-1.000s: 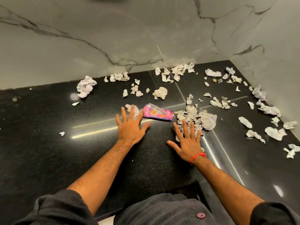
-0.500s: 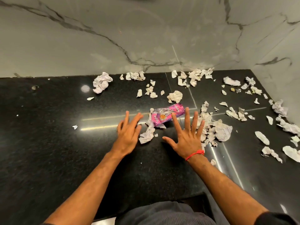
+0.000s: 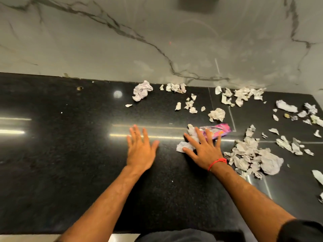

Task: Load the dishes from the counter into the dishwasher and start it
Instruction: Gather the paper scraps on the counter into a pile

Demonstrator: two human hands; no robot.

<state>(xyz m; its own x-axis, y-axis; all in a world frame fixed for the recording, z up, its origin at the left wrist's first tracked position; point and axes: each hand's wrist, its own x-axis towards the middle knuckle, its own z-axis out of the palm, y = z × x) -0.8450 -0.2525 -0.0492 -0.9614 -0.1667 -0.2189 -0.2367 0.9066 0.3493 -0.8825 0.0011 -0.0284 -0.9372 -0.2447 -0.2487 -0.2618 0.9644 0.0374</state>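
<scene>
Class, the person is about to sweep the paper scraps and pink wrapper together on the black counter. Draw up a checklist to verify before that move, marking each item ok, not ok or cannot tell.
1. Left hand free, fingers spread: ok.
2. Right hand flat on the pink wrapper and a paper scrap: ok.
3. All scraps within the frame: not ok, some run off the right edge.
4. Big scrap pile already gathered under a hand: not ok.
5. Counter dry: cannot tell.

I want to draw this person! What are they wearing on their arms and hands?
Both forearms are bare, no gloves or rings visible. The right hand has a thin red thread bracelet around its wrist. The left hand wears nothing. A dark sleeve shows near the right elbow.
</scene>
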